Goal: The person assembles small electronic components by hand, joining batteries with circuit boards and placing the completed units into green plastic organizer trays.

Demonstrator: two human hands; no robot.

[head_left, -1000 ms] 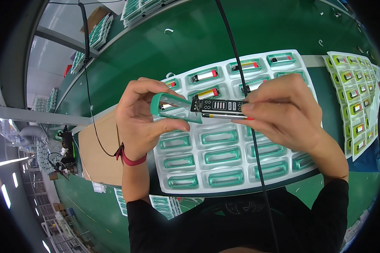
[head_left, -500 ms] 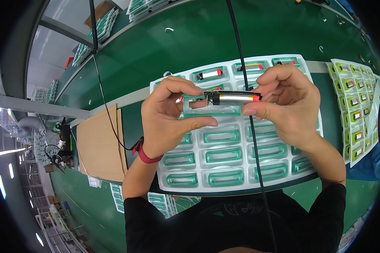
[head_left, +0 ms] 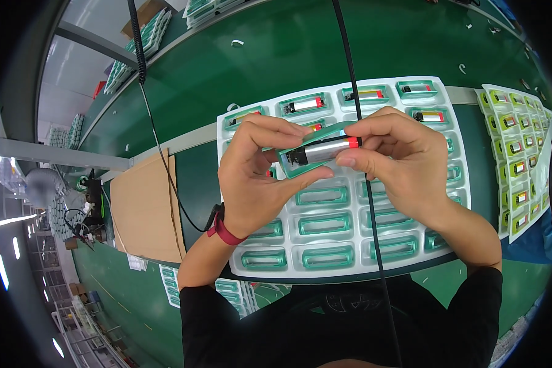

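HEAD VIEW | Hidden: middle of white tray [head_left: 358, 242], behind left hand [head_left: 251, 162] and right hand [head_left: 411, 162] | Left: gripped tilted green shell [head_left: 288, 171] above tray | Right: closed at red end of battery module [head_left: 328, 149], which lay partly inside shell; exact contact unclear | Far-row shells [head_left: 417, 96]: contained similar modules [head_left: 305, 106]

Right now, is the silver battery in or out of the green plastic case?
At least partly in: the silver battery has its black end inside the green plastic case; right fingers hide the case's other end.
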